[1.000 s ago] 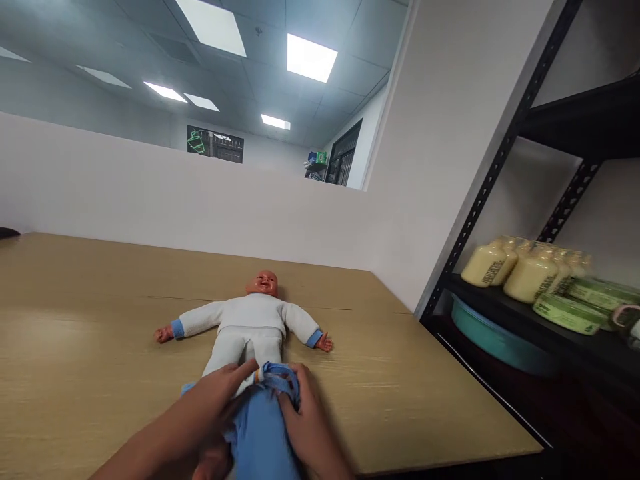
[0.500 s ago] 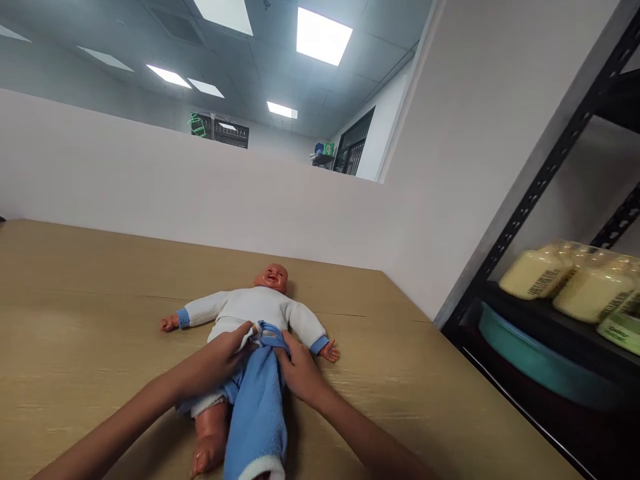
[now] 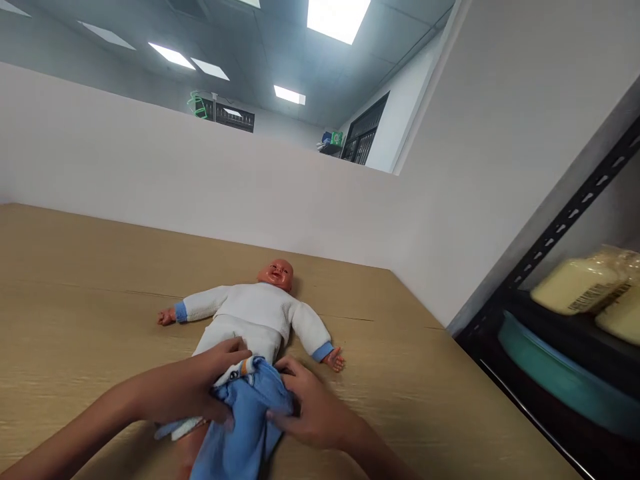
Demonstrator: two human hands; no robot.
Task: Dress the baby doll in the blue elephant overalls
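Spreading a tan worktop (image 3: pixel 75 280) across the view from nine o'clock round to five. At seven o'clock, pinching the white-trimmed rim of a bunched blue cloth (image 3: pixel 250 413) with the left grip (image 3: pixel 215 383), setting the thumb on the front of the fabric. Draping that cloth over the lower body of a doll (image 3: pixel 253 310), lying face up on the worktop in white clothing with blue cuffs. Pointing the doll's head toward twelve o'clock, stretching its arms toward nine and four, and baring part of one leg toward seven. At six o'clock, clasping the cloth's three-o'clock side with the right grip (image 3: pixel 310 403), curling fingers over the top. Farther out, between three and four o'clock, seeing a black shelf (image 3: pixel 560 333) carrying yellowish bottles (image 3: pixel 575 287) above a teal basin (image 3: pixel 560 380).
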